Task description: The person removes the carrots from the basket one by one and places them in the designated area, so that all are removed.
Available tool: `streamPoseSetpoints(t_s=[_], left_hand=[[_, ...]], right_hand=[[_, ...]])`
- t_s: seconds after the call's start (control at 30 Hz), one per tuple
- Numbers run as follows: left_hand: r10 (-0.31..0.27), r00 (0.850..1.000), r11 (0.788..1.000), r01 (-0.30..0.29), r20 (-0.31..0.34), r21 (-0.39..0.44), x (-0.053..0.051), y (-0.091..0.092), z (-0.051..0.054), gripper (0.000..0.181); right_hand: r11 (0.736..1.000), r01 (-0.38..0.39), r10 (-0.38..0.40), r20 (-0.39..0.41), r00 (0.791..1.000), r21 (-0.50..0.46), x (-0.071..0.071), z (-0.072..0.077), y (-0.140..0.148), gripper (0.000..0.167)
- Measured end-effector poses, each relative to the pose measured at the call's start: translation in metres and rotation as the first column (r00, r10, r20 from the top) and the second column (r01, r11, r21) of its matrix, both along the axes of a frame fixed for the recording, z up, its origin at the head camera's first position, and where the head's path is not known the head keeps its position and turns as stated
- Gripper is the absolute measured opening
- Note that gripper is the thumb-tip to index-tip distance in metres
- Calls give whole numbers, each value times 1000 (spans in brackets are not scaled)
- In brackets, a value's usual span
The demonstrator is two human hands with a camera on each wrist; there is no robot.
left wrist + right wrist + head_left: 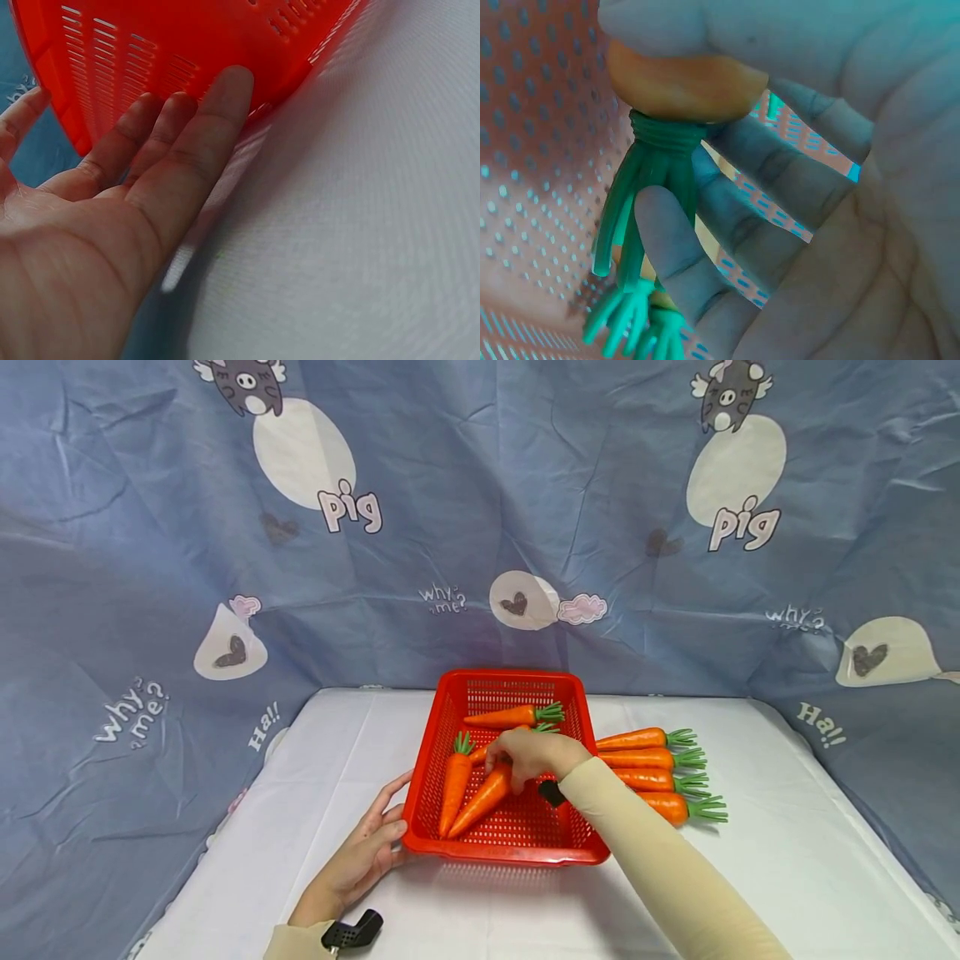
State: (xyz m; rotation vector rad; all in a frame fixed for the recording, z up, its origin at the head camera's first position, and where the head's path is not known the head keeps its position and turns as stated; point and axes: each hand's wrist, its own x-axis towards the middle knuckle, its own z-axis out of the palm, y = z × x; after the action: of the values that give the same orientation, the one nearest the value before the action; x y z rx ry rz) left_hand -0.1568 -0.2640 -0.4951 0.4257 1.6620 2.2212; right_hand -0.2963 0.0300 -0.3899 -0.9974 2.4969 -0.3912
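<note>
A red perforated plastic basket [501, 855] stands on the white cloth with several orange carrots inside. My right hand [531, 755] reaches into it and grips a carrot [483, 800] near its leafy end. In the right wrist view, the thumb and fingers lie around the carrot's thick orange top [686, 86], its green stems [656, 169] hanging below. One carrot [454, 787] lies to the left of the held one, another [501, 718] near the back wall, and one partly behind my hand. My left hand [366, 852] touches the basket's left side with fairly straight fingers [191, 154].
Several carrots [643, 758] lie in a row on the white cloth [780, 860], just right of the basket, their green tops pointing right. A blue printed curtain [420, 527] hangs behind and along the sides.
</note>
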Motion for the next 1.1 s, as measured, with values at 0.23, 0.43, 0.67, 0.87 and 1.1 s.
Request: streamPoseSetpoints(t_s=[0.23,0.43,0.67,0.87,1.1], left_hand=[[0,1000,1000,0,6,-5,0,1,2,73],[24,999,999,-23,25,-43,0,2,4,74],[16,1000,999,-15,23,-36,0,1,3,74],[0,1000,1000,0,14,-26,0,-1,1,73],[26,999,998,-23,45,-66,-1,2,3,75]], right_hand=[[999,38,-38,-14,999,26,2,15,5,39],[999,36,-35,-46,998,40,3,25,11,39],[1000,6,-6,-97,995,3,3,35,20,37],[1000,-2,4,-119,993,16,1,47,28,40],[1000,4,-4,-115,993,4,1,58,40,37]])
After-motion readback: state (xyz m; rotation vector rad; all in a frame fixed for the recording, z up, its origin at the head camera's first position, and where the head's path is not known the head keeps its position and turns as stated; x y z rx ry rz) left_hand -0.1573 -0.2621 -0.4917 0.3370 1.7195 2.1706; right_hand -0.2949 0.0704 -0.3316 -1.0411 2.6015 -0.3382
